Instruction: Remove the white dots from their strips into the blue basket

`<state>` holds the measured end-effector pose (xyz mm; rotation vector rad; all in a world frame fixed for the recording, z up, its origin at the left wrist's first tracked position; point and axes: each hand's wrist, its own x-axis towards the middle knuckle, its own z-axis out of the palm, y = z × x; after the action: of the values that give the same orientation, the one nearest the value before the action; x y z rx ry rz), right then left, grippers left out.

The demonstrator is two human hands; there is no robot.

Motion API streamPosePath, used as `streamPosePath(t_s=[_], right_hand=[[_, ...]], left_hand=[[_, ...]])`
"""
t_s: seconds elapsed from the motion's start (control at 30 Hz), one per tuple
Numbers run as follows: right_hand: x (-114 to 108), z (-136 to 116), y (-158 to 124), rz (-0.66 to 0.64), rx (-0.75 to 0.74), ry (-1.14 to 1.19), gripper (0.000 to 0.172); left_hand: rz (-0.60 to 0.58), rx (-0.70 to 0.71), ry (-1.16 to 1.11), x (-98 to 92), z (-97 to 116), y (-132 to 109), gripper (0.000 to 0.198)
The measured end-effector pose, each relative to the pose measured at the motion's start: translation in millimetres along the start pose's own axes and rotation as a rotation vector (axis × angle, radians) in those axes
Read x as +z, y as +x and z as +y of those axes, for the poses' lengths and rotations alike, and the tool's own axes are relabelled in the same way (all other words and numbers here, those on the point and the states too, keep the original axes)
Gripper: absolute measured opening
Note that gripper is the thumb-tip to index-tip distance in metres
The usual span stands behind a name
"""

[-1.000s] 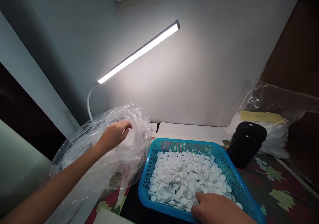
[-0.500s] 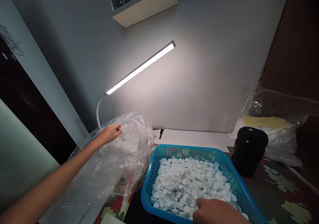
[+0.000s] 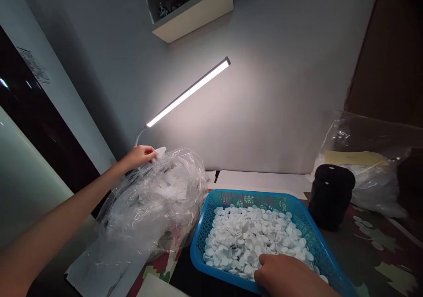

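My left hand [image 3: 144, 154] is raised at the upper edge of a large clear plastic bag [image 3: 142, 217], its fingers pinched on a small white piece [image 3: 160, 152]. More white pieces [image 3: 172, 187] show through the bag's film. A blue basket [image 3: 194, 248] full of small white discs [image 3: 244, 231] stands right of the bag. My right hand [image 3: 280, 272] rests over the basket's near side, touching the discs. Its fingers are bent downward, and their tips are hidden, so what they hold cannot be made out.
A black jar [image 3: 331, 195] stands right of the basket, before another clear bag [image 3: 373, 187] of white material. Loose discs [image 3: 363, 224] lie on the patterned cloth. A lit lamp [image 3: 188, 92] hangs over the bag, below a wall shelf [image 3: 194, 17].
My left hand has moved up and slightly left, and a white piece now shows at its fingertips. My right hand stays at the discs. The view has shifted slightly.
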<state>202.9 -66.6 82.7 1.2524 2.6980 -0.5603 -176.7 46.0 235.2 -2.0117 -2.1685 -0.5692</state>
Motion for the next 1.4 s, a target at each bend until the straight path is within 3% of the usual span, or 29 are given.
streamPosePath(t_s=[0.1,0.3,0.5,0.6,0.7,0.8,0.9,1.03,1.13,1.27,1.4], right_hand=[[-12.3,-8.9,-4.1,-0.127,0.068,-0.113,0.024],[-15.7,-12.1,-4.5,-0.13,0.07,-0.113,0.026],[-14.4,-11.1,-6.2,-0.086,0.077,-0.101,0.025],[-12.1,-10.3,-7.4,-0.087,0.078,-0.103,0.023],[-11.3,-10.5,-7.2,-0.088,0.086,-0.109,0.023],[-13.1,-12.4,-7.1,-0.093,0.088,-0.114,0.025],[-14.9,-14.2,-8.1,-0.093,0.098,-0.105,0.025],[-13.4,-13.4,-8.8,-0.084,0.091,-0.11,0.025],[-12.0,-11.7,-7.7,-0.083,0.078,-0.109,0.026],[-14.3,-11.7,-6.7,-0.093,0.085,-0.091,0.026],[-19.0,-13.6,-8.2,-0.117,0.093,-0.058,0.024]], left_hand=[[-0.074,0.004,-0.005,8.5,-0.9,-4.5,0.031],[-0.153,0.013,0.003,15.0,-4.5,-7.9,0.033],[-0.101,-0.086,0.121,24.3,-13.2,-9.8,0.031],[-0.264,-0.103,0.104,33.8,-15.7,-10.1,0.033],[-0.421,-0.032,0.053,43.9,-17.6,-12.7,0.033],[-0.493,0.075,0.04,54.1,-20.4,-19.9,0.042],[-0.532,0.138,0.087,67.3,-23.5,-31.5,0.027],[-0.492,0.186,0.146,86.2,-26.4,-46.8,0.019],[-0.458,0.209,0.12,89.1,-27.6,-49.7,0.009],[-0.364,0.215,-0.011,69.4,-30.5,-40.5,0.021],[-0.162,0.14,-0.172,39.8,-36.7,-27.7,0.031]])
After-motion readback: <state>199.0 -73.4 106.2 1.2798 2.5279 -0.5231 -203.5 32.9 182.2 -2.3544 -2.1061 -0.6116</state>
